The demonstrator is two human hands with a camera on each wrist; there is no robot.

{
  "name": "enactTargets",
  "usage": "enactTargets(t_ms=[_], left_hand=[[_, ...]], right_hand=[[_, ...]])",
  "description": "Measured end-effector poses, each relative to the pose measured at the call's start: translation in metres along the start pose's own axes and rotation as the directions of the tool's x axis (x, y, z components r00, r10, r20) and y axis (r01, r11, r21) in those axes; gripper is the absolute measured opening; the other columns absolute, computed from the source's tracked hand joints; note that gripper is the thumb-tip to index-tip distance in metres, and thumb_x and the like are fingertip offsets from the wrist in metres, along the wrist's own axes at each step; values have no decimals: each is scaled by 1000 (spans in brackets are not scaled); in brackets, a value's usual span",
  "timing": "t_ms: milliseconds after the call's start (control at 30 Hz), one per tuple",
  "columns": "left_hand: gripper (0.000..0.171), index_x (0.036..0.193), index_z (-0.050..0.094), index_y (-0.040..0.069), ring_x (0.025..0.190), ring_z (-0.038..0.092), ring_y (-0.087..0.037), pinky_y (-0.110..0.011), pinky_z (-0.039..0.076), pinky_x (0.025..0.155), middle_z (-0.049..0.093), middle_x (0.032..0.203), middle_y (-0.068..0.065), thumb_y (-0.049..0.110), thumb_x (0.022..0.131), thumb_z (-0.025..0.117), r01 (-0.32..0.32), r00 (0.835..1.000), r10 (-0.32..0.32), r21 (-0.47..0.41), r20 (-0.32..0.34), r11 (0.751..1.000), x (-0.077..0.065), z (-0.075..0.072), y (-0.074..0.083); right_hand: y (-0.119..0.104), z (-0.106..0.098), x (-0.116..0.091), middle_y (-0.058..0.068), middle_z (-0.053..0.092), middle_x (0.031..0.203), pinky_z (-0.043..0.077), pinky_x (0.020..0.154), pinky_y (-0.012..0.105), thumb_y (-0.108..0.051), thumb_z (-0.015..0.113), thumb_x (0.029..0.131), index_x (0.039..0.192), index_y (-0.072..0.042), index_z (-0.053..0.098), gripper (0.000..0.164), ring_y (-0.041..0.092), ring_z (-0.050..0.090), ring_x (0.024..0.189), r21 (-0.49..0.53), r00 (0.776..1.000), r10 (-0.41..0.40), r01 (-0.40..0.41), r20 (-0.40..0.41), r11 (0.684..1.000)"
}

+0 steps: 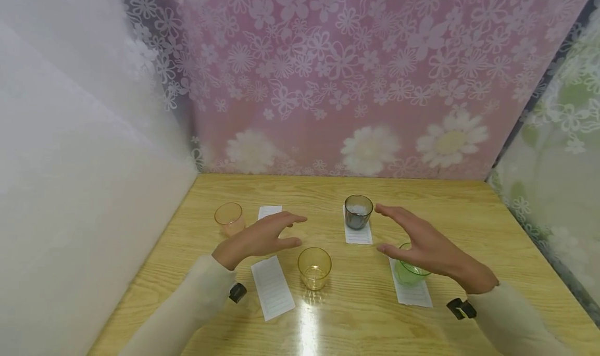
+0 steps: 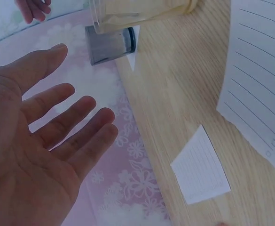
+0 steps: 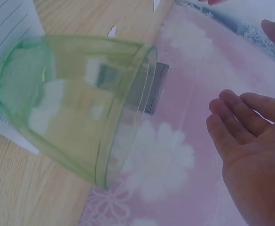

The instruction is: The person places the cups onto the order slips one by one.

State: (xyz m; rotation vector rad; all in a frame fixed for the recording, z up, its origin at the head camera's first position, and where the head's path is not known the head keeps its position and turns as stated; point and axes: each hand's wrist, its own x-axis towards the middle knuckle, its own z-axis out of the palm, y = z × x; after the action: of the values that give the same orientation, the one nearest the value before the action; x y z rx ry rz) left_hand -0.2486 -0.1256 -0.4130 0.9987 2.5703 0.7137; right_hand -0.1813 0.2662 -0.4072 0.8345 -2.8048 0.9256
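Both hands are held above the table with nothing in them. My left hand (image 1: 262, 237), its fingers pointing right, is between an orange glass (image 1: 229, 216) and a yellow glass (image 1: 314, 269). In the left wrist view its fingers are spread and relaxed. My right hand (image 1: 428, 244) is above a green glass (image 1: 410, 274) and partly covers it in the head view. Its fingertips point toward a grey glass (image 1: 358, 213). The grey and green glasses stand on lined paper slips. The yellow glass stands on bare wood.
One lined slip (image 1: 273, 288) lies left of the yellow glass. Another slip (image 1: 269, 210) shows behind my left hand. A pink floral curtain (image 1: 328, 85) hangs at the table's back edge, with a white wall (image 1: 94, 163) on the left.
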Motion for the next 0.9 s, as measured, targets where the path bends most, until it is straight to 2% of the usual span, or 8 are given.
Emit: enactTargets(t_ms=[200, 433, 567, 633, 767, 900], left_hand=[[62, 165, 48, 14, 144, 59, -33, -57, 51, 117, 53, 166, -9, 36, 111, 68, 8, 999, -9, -20, -35, 1000, -13, -1, -10], [61, 163, 51, 12, 141, 62, -33, -55, 52, 115, 58, 161, -11, 35, 109, 70, 36, 997, -36, 0, -73, 999, -25, 1, -15], [61, 161, 53, 8, 149, 56, -37, -58, 47, 121, 57, 162, -15, 33, 108, 71, 69, 993, -70, -15, -91, 997, -33, 9, -15], [59, 158, 56, 5, 149, 54, -39, -59, 47, 121, 58, 160, -17, 31, 108, 72, 67, 991, -67, -8, -113, 998, -36, 14, -16], [55, 153, 60, 2, 144, 59, -40, -58, 50, 117, 63, 153, -19, 27, 106, 74, 63, 987, -59, 20, -150, 998, -43, 24, -21], [55, 151, 61, 1, 142, 60, -40, -58, 51, 115, 64, 152, -19, 28, 105, 75, 86, 987, -83, 18, -139, 996, -49, 33, -25]], right_hand=[[-9, 10, 7, 13, 50, 167, 47, 114, 71, -41, 79, 102, 167, -16, 43, 78, 42, 50, 152, -8, 1000, 5, -6, -13, 1000], [-16, 23, 14, 14, 51, 165, 49, 112, 71, -45, 81, 100, 166, -12, 43, 83, 44, 52, 150, 3, 999, 31, -31, -27, 1000], [-19, 33, 18, 15, 50, 166, 48, 114, 70, -46, 83, 98, 166, -11, 44, 85, 44, 51, 151, 25, 999, 21, -21, -26, 999], [-22, 39, 19, 15, 50, 166, 48, 115, 69, -47, 83, 97, 165, -12, 44, 86, 43, 50, 151, 41, 1000, 17, -16, -26, 999], [-27, 49, 22, 14, 50, 166, 48, 116, 67, -48, 84, 97, 165, -11, 44, 88, 42, 50, 152, 64, 1000, 8, -7, -15, 998], [-31, 61, 24, 11, 50, 167, 48, 116, 66, -52, 83, 97, 165, -15, 45, 87, 40, 50, 153, 70, 1000, 15, -16, 11, 997]])
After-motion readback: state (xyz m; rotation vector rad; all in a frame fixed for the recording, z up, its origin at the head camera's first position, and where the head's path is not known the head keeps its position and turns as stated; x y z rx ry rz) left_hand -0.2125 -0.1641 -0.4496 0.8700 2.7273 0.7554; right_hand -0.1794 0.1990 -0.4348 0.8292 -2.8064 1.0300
